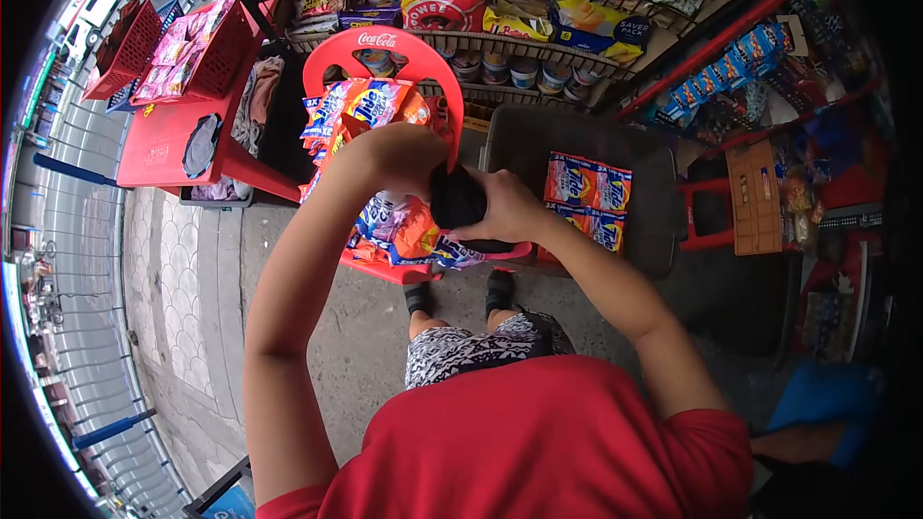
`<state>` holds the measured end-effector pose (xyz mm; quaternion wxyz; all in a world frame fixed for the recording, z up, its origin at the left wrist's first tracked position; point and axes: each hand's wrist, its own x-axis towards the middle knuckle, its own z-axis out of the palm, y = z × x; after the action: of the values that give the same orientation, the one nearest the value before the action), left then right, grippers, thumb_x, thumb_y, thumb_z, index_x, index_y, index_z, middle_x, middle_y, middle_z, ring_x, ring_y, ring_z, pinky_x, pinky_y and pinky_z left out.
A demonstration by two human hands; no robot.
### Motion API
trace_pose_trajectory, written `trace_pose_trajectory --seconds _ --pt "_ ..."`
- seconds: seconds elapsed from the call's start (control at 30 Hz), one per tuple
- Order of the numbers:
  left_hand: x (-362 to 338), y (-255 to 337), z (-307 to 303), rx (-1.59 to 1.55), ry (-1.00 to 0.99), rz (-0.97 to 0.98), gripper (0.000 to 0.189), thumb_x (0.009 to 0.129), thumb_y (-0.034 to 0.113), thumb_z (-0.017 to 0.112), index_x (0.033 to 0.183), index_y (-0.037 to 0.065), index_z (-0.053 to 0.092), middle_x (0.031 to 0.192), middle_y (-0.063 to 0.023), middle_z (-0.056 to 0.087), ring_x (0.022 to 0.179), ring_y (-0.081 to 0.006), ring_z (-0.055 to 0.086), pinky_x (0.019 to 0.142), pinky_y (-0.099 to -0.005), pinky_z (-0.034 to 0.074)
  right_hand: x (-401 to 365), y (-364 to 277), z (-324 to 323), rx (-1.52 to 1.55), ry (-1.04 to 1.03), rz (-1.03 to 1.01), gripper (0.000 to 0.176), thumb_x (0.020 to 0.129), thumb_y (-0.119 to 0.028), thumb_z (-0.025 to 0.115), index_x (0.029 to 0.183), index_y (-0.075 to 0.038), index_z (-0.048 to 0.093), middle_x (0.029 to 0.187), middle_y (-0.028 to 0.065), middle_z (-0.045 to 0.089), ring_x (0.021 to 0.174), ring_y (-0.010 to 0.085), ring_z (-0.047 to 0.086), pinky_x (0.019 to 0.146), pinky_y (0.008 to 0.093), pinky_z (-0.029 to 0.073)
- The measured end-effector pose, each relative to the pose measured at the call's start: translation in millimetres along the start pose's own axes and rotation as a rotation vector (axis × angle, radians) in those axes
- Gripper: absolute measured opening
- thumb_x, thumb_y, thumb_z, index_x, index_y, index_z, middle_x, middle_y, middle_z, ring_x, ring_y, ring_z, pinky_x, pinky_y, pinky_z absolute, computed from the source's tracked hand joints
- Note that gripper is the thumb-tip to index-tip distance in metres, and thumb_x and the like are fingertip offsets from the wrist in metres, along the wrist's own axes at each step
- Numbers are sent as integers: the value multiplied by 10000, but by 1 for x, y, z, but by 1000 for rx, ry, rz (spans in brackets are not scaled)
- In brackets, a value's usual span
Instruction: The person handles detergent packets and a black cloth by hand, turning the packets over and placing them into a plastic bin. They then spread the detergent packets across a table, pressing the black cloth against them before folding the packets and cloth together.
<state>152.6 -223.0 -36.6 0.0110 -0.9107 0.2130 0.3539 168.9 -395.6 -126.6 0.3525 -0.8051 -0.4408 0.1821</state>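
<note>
My right hand (505,207) is wrapped round a soft-looking black thing (458,200) in front of my chest, over the chair's edge. My left hand (409,159) bends in from the other side and meets the black thing; its fingers are hidden and smeared. Under and behind the hands, a red plastic chair (383,41) with a Coca-Cola mark on its back carries a heap of Tide detergent sachet packs (370,106). More Tide packs (588,183) lie in a dark grey plastic bin (519,135) to the right.
Racks of snack bags (442,5) and small tubs (524,70) stand ahead. At the left, a red table (163,149) bears a red basket (207,77) of pink packs. Blue packets (726,67) hang at the right, above a cardboard box (753,197). Somebody's blue garment (827,408) shows lower right.
</note>
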Motion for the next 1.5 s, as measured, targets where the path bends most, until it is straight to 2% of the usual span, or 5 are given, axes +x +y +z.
trace_pose_trajectory --seconds 0.2,0.4,0.53,0.8,1.5 --pt "-9 -25 65 -547 1460 -293 339 731 228 631 1024 83 539 956 -96 565 856 -245 552 718 -364 415 18 9 28 50 92 139 650 493 -257 770 1039 -24 505 893 170 596 831 288 586 755 343 451" --pt "33 -3 217 -2038 726 -598 734 679 708 401 1082 104 513 1010 -46 558 870 -191 528 728 -301 375 40 16 8 736 153 195 567 508 -131 781 987 23 518 908 82 587 821 163 560 768 283 437" --pt "30 26 194 -2815 682 440 870 672 724 386 1247 72 351 1234 -113 419 1144 -281 378 919 -428 317 42 -17 -17 851 101 110 538 531 -113 771 986 22 519 893 62 589 807 139 560 753 277 443" --pt "21 -4 155 -2809 1222 399 350 693 50 507 1023 -62 471 913 -184 591 786 -276 609 762 -402 499 -3 3 17 606 78 182 822 505 -200 799 1179 14 379 1088 109 505 1009 182 484 892 282 362" --pt "-11 41 119 -2302 1050 208 304 782 91 553 1073 27 490 983 -68 575 878 -166 569 793 -322 462 -41 25 -13 1075 86 405 434 675 -154 703 1047 -63 499 936 27 556 885 117 524 808 270 407"
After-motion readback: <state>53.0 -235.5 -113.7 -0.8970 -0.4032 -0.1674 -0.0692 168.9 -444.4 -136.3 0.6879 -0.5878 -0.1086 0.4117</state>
